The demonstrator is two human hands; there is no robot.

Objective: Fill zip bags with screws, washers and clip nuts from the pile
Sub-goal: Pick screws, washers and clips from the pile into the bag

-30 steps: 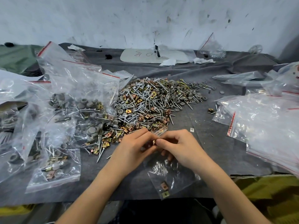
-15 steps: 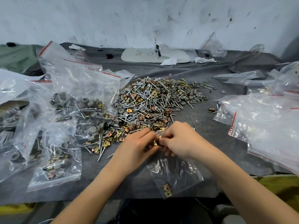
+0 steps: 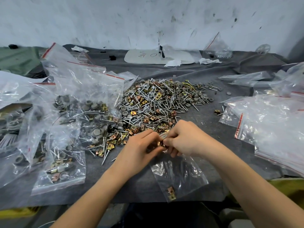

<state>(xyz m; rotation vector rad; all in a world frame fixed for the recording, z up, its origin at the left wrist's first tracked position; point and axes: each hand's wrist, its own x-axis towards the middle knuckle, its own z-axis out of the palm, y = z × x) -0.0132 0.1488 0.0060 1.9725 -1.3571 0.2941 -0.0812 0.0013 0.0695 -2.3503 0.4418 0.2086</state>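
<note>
In front of the pile (image 3: 158, 102), fingers (image 3: 148, 135) of the left hand (image 3: 139, 150) and right hand (image 3: 185, 139) pinch the mouth of the zip bag (image 3: 179, 175), a clip nut (image 3: 159, 143) between them. Hands and bag have barely shifted; two clip nuts (image 3: 171, 193) remain at its bottom.

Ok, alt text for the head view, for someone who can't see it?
The left hand and right hand pinch the mouth of a clear zip bag with two clip nuts at its bottom. Behind them lies the pile of screws, washers and clip nuts on grey cloth, filled bags to the left, empty bags right.
</note>
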